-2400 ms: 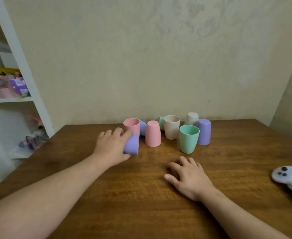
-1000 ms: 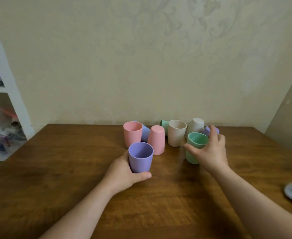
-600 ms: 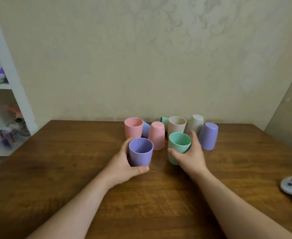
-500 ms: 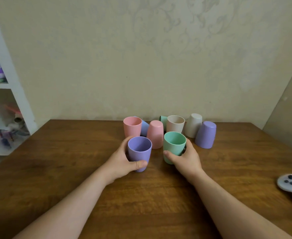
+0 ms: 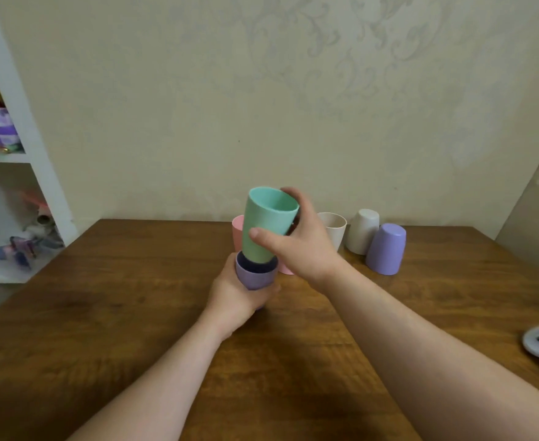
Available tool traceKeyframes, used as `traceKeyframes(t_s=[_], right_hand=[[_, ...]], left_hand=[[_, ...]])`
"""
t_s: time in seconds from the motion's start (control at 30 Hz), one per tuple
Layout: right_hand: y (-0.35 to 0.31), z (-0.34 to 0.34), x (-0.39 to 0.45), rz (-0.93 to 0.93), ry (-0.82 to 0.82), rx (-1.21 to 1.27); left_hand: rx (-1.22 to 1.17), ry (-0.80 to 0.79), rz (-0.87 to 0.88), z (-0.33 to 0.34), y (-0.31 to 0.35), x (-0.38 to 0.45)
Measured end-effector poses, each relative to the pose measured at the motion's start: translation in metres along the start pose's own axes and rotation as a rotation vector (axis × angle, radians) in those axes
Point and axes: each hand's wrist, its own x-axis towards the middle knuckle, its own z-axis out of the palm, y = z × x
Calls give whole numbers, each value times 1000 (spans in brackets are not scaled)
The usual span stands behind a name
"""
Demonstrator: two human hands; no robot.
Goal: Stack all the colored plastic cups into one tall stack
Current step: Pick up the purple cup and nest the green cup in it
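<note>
Nearest, the left hand (image 5: 234, 296) is wrapped around the purple cup (image 5: 255, 275), holding it mouth-up just above the table (image 5: 134, 313). Directly over it, the right hand (image 5: 300, 240) is clamped on the green cup (image 5: 266, 224), whose base sits just inside the purple rim. The green cup's long axis leans slightly right of the purple one's, so seating it likely means straightening, then pushing down. Beyond stand a cream cup (image 5: 335, 229), a white cup (image 5: 362, 230) and an upturned purple cup (image 5: 386, 249)
</note>
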Motion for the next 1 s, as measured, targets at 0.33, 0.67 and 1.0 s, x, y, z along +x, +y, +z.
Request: traceKeyframes(t_s=[0.33, 0.67, 1.0], right_hand=[[54, 31, -23, 69, -57, 27], [54, 23, -14, 84, -115, 47], [33, -44, 22, 176, -233, -109]], left_hand=[[-69, 70, -2, 3, -6, -6], [-62, 13, 30, 0, -2, -4], [-76, 20, 23, 4, -7, -2]])
